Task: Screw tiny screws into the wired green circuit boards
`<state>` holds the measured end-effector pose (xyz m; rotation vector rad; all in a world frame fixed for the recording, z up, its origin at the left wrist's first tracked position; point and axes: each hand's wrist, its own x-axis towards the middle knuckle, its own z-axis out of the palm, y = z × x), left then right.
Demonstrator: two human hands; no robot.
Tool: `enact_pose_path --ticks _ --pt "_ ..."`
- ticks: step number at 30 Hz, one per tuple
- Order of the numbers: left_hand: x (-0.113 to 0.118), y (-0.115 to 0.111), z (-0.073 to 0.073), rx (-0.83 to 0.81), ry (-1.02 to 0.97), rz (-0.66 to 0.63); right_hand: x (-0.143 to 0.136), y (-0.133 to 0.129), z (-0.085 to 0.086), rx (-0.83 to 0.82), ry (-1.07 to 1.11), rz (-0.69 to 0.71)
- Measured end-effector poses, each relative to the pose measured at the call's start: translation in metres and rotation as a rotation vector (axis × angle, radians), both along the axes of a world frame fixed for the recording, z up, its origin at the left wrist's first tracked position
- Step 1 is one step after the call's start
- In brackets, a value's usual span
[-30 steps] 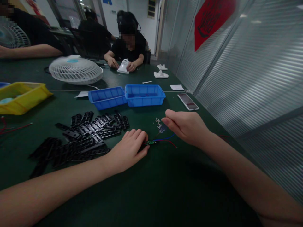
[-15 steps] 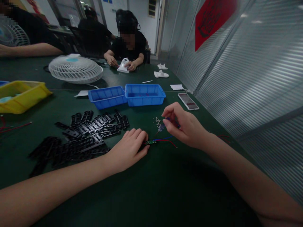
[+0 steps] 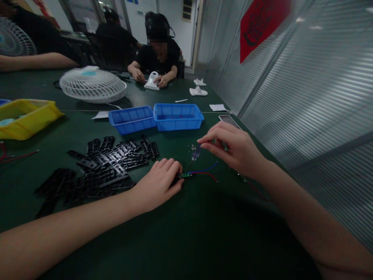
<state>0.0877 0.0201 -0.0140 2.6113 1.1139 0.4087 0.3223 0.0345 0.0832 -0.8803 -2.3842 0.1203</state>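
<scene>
My left hand (image 3: pixel 159 182) is closed on the left end of a small green circuit board (image 3: pixel 185 175), pressing it against the table. The board seems to sit on a black piece mostly hidden under my fingers. A red wire (image 3: pixel 208 174) and a blue wire (image 3: pixel 207 169) run from it to the right. Pinched by the fingertips of my right hand (image 3: pixel 233 149) is a small screwdriver (image 3: pixel 196 153) with a see-through purplish handle. It tilts, its thin shaft pointing down to the board; whether the tip touches, I cannot tell. Tiny screws (image 3: pixel 192 147) lie scattered just behind it.
Left of my hand spreads a heap of black plastic strips (image 3: pixel 113 159). Two blue bins (image 3: pixel 178 122), a yellow bin (image 3: pixel 32 120) and a white fan cage (image 3: pixel 92 87) stand farther back. A phone (image 3: pixel 230 121) lies behind my right hand. Across the table, a person (image 3: pixel 160 58) handles a white part.
My right hand has shifted slightly right and opened out from its curl, and the screwdriver now slants toward the board. The blue wire's end has come into view. My left hand stays put.
</scene>
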Motion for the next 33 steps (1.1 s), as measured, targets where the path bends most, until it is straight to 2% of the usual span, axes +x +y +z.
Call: enact_pose_path --ticks 6,11,14,17,19,22,26,33 --pt "0.0 -0.001 0.0 0.025 0.014 0.009 -0.006 -0.003 -0.011 0.071 -0.141 -0.201" --pt "0.0 -0.001 -0.001 0.024 -0.002 0.001 -0.01 -0.007 -0.016 0.098 -0.338 -0.254" --pt "0.0 -0.001 -0.001 0.019 -0.002 0.002 -0.01 -0.007 -0.016 0.01 -0.279 -0.197" --pt "0.0 -0.001 0.0 0.011 0.01 0.004 -0.01 -0.005 -0.016 -0.078 -0.135 -0.025" --pt "0.0 -0.001 0.001 0.005 0.013 0.0 -0.009 -0.005 -0.015 -0.131 -0.063 0.04" --pt "-0.001 -0.001 0.002 -0.001 0.011 -0.004 -0.007 -0.005 -0.014 -0.162 -0.035 0.023" --pt "-0.001 -0.001 0.001 -0.003 0.01 -0.004 -0.004 -0.005 -0.01 -0.053 -0.071 -0.031" --pt "0.0 0.0 0.0 0.003 0.015 0.002 0.002 -0.003 -0.001 -0.031 -0.108 0.071"
